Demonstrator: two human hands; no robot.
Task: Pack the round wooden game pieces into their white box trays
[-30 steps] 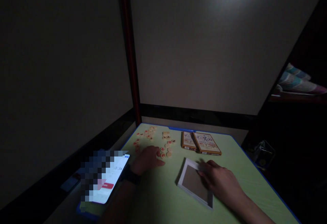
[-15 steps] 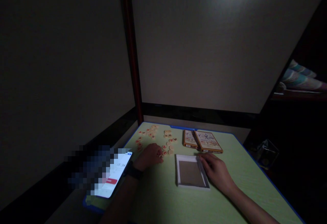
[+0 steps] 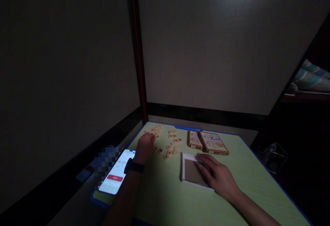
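Observation:
Round wooden Chinese chess pieces (image 3: 169, 147) with red and dark characters lie in loose groups on the pale green table (image 3: 165, 195). My left hand (image 3: 145, 146) is among the pieces at the far left, its fingers curled down; whatever they hold is hidden. A dark watch (image 3: 134, 166) is on that wrist. A shallow white-rimmed box (image 3: 183, 171) with a brown bottom lies in front of me. Over its right side my right hand (image 3: 215, 172) rests, fingers stretched out and slightly apart, covering part of the rim.
Two printed game boxes (image 3: 213, 142) lie at the back, one overlapping the other. At the left edge a lit phone (image 3: 114, 178) lies close to my left forearm. Walls stand behind and to the left. A clear plastic bag (image 3: 273, 157) is beyond the right edge.
My left hand has moved away from me, from the nearer pieces to those at the far left. My right hand has shifted from the box's edge to over its inside.

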